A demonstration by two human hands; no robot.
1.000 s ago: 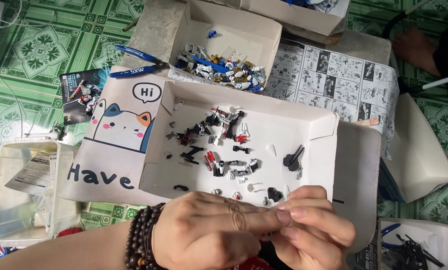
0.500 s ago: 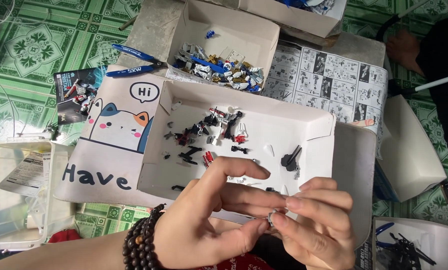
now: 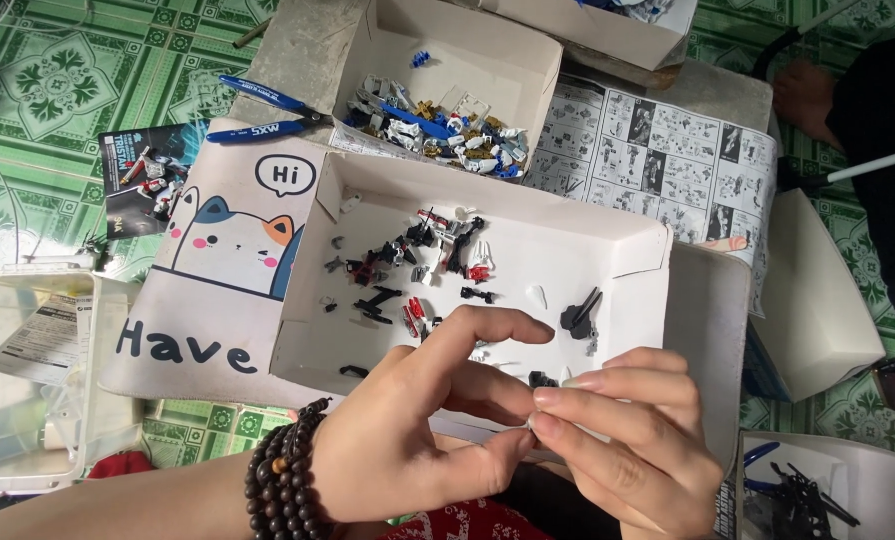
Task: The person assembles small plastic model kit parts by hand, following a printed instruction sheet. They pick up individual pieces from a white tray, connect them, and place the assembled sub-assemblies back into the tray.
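A tiny pale plastic part (image 3: 528,424), too small to identify further, sits pinched at the meeting point of both hands, low in the head view and just in front of the near wall of the shallow white cardboard tray (image 3: 627,262). The left hand (image 3: 407,440), wearing a dark wooden bead bracelet (image 3: 285,472) at the wrist, has thumb and middle finger closed toward the part while its index finger is raised and extended over the tray, apparently kept clear so the joint stays visible. The right hand (image 3: 632,445) has its fingertips drawn together on the same part, other fingers curled loosely beneath; whether the grip is on one piece or two being mated cannot be told. The tray holds scattered small black, red and grey model pieces (image 3: 417,265), spread apart so each can be found. Behind it an open white cardboard box (image 3: 527,55) contains blue, white and gold pieces (image 3: 437,130) heaped together. Blue-handled side cutters (image 3: 267,110) lie left of that box, within reach. A black-and-white printed instruction sheet (image 3: 657,160) lies open to the right. A cartoon-cat box lid (image 3: 217,290) rests under the tray's left edge.
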